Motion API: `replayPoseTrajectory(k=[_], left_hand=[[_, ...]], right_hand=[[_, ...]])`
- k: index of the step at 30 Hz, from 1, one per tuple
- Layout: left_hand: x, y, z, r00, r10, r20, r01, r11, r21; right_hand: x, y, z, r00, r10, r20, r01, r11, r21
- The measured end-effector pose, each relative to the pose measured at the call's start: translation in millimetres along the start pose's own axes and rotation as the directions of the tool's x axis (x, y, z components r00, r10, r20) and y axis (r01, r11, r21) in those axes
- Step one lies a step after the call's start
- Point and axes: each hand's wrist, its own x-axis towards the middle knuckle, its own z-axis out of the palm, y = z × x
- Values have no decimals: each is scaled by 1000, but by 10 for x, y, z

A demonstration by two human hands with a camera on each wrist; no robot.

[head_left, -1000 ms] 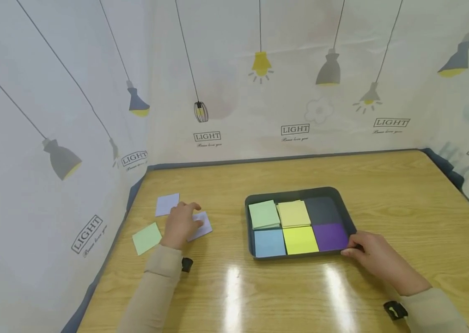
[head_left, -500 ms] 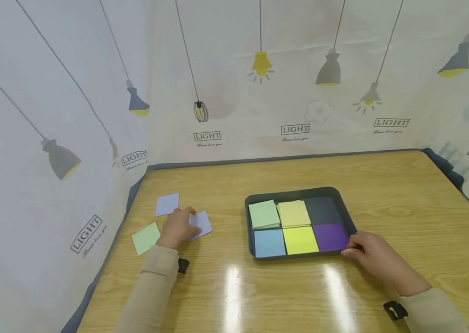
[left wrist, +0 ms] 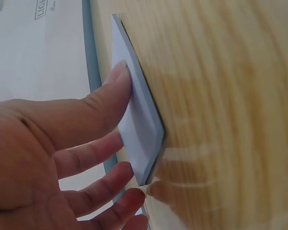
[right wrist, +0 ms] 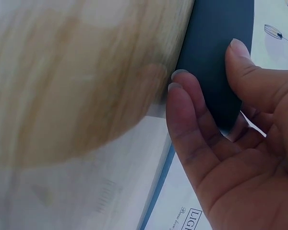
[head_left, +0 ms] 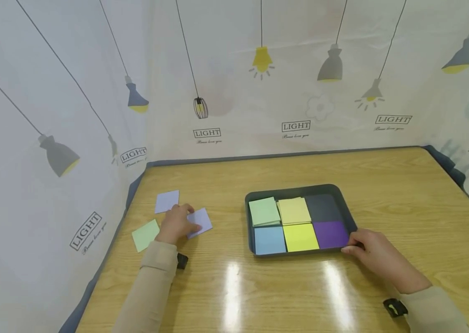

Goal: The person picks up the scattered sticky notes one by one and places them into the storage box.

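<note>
On the left of the table, my left hand [head_left: 176,224] is over a lavender pad of sticky notes [head_left: 202,222] lying flat. In the left wrist view its thumb [left wrist: 119,88] lies on the pad's face [left wrist: 137,129], with the other fingers bent at the far edge. A second lavender pad [head_left: 167,201] lies just behind the hand, and a light green pad [head_left: 145,235] to its left. My right hand [head_left: 373,254] grips the near right corner of a dark tray [head_left: 344,203]; in the right wrist view thumb and fingers hold the tray's wall [right wrist: 211,57] between them.
Inside the tray, green [head_left: 264,211] and pale yellow notes [head_left: 294,211] sit in the back row. Blue [head_left: 269,240], bright yellow [head_left: 301,237] and purple squares [head_left: 330,234] fill the front row. A lamp-printed curtain [head_left: 238,92] surrounds the wooden table [head_left: 284,296].
My left hand has shifted slightly left and its fingers have drawn in around the lavender pad. The right hand keeps its grip on the tray corner. The head view has tilted a little.
</note>
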Motion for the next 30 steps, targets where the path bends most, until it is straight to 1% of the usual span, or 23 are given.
replayPoseTrajectory(k=[8,18,24,30], left_hand=[[29,-24,35,1000,3,4,-3,999,-34],[19,-5,18,999,-7,-32,6,999,-52],[43,-27,33,999,3,-50,-4,1000,-16],[64,-40,26,999,5,-32,-4,1000,12]], right_hand=[[-12,21,13,999,28,24,-28,1000,0],[2,11,-7,1000,3,-18,-4,1000,-6],[10,8,-12,1000,11,-15,-11,1000,-3],[0,29,19,1000,8,-19,-9,1000,-4]])
